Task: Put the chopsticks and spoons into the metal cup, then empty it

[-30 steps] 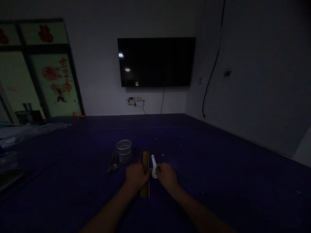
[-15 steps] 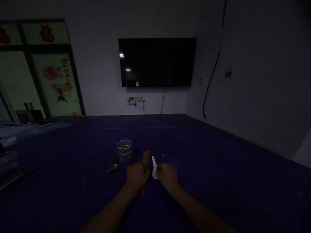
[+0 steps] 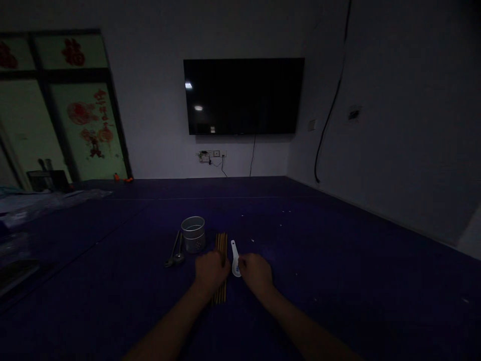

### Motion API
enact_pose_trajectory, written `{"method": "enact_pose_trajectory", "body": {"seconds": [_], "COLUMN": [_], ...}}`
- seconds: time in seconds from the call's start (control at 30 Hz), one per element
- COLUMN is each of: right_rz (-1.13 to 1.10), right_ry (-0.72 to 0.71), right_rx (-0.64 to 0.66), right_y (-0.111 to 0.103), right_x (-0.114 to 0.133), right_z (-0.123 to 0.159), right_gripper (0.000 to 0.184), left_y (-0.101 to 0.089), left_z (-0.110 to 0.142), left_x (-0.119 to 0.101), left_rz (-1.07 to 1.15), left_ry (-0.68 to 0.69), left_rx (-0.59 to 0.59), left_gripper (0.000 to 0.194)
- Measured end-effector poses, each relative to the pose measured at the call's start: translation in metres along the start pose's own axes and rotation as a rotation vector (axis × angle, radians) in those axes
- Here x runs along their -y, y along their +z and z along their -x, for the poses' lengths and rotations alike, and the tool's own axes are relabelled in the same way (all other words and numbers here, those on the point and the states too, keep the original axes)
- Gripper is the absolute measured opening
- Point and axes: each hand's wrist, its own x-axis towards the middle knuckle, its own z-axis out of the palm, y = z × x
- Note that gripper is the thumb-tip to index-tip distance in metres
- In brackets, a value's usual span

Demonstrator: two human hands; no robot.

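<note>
My left hand (image 3: pixel 211 273) is closed around a bundle of wooden chopsticks (image 3: pixel 221 243) lying lengthwise on the purple-blue surface. Their ends stick out beyond and below the hand. Just to the right lies a white soup spoon (image 3: pixel 235 255) with a blue mark in its bowl, handle pointing away from me. My right hand (image 3: pixel 256 273) is closed, its thumb and fingers at the right rim of the spoon's bowl; the fingertips are partly hidden. A silver perforated metal holder (image 3: pixel 194 235) stands upright left of the chopsticks. Beside it lie two metal ladle-like spoons (image 3: pixel 176 253).
Small white scraps (image 3: pixel 252 240) are scattered over the dark surface (image 3: pixel 338 291). Clear plastic sheeting (image 3: pixel 56 200) lies at the far left. A television (image 3: pixel 244 95) hangs on the back wall, with a dangling black cable (image 3: pixel 330 110) on the right wall.
The white spoon and my right hand have shifted slightly left, closer to the chopsticks. The far ends of the chopsticks have swung left, so the bundle lies straighter.
</note>
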Motion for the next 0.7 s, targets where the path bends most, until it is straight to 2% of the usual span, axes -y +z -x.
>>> {"method": "enact_pose_trajectory", "body": {"seconds": [0.37,0.53,0.6,0.7], "right_rz": [0.031,0.061,0.069,0.070], "right_ry": [-0.060,-0.049,-0.043,-0.048], "right_rx": [0.005,0.016,0.013,0.017], "right_y": [0.001,0.004,0.005,0.005], "right_x": [0.006,0.005,0.005,0.005], "right_z": [0.003,0.004,0.005,0.005], "right_gripper": [0.030,0.029,0.029,0.030], "left_y": [0.002,-0.005,-0.011,-0.018], "left_z": [-0.001,-0.001,0.001,0.008], "left_x": [0.000,-0.001,-0.002,0.000], "left_rz": [0.013,0.006,0.009,0.056], "left_ry": [-0.013,-0.009,0.028,0.145], "left_rx": [-0.017,-0.031,-0.071,-0.241], "left_gripper": [0.043,0.043,0.042,0.044]}}
